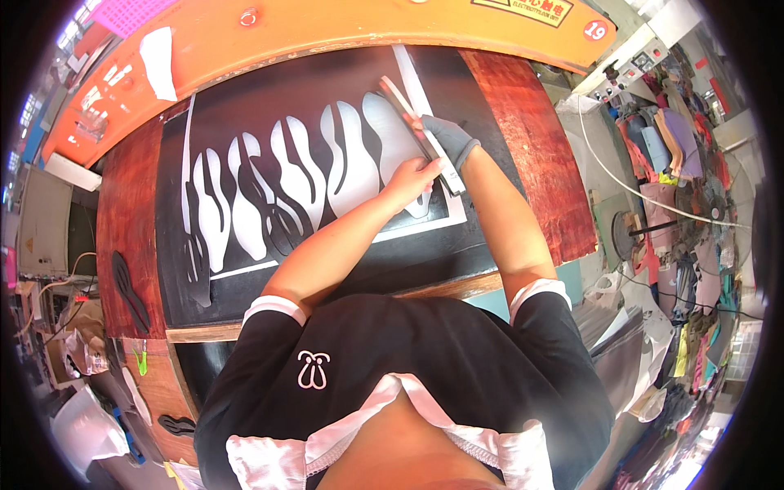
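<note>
A black sheet point(343, 82) lies on the work surface, with a row of several sole-shaped cutouts point(298, 167) showing white beneath. At the right end of the row, a long narrow metal cutting die point(406, 104) stands tilted on the sheet. My left hand point(415, 175), bare, grips the die's near end. My right hand point(452, 140), in a grey glove, holds the die from its right side. Black cut strips point(198, 253) lie at the sheet's left end.
A reddish wooden board point(539, 139) lies under the sheet, and an orange machine beam point(343, 24) runs along the far side. A black sole piece point(131, 290) lies on the left. Stacked materials and cables fill the floor at right point(686, 204).
</note>
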Motion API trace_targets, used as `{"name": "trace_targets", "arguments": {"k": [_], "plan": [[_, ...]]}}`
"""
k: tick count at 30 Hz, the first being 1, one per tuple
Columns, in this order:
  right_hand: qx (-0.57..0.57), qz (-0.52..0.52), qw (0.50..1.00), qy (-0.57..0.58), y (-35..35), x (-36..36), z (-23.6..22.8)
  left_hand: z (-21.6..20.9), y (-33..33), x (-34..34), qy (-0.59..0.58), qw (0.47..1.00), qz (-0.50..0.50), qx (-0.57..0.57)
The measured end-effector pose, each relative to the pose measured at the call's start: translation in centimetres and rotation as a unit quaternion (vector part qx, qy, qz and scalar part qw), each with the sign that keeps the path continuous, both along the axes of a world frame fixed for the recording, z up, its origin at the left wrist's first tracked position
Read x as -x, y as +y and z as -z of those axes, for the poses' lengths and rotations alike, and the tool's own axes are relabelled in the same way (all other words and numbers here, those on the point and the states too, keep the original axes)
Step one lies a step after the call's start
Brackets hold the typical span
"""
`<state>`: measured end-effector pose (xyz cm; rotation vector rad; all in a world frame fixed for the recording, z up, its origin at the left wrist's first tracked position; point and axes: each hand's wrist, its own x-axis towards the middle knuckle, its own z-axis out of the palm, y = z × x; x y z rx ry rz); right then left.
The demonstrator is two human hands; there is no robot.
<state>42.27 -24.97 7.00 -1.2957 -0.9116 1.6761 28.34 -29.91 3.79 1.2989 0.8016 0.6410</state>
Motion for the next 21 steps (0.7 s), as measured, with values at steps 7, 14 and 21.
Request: {"name": "trace_targets", "arguments": {"k": [7, 14, 21], "plan": [[0.034, -0.013, 0.999, 0.033, -0.7, -0.3, -0.7, 2.1, 0.3, 0.4, -0.055, 0.996, 0.031, -0.059], [0.014, -0.022, 0.995, 0.094, -0.1, -0.3, 0.4, 4.1, -0.7, 7.7, -0.222, 0.948, -0.085, 0.211], [0.002, 0.026, 0.997, 0.071, 0.0, -0.6, 0.5, 1.6, -3.0, 19.0, -0.212, 0.93, -0.198, 0.227]]}}
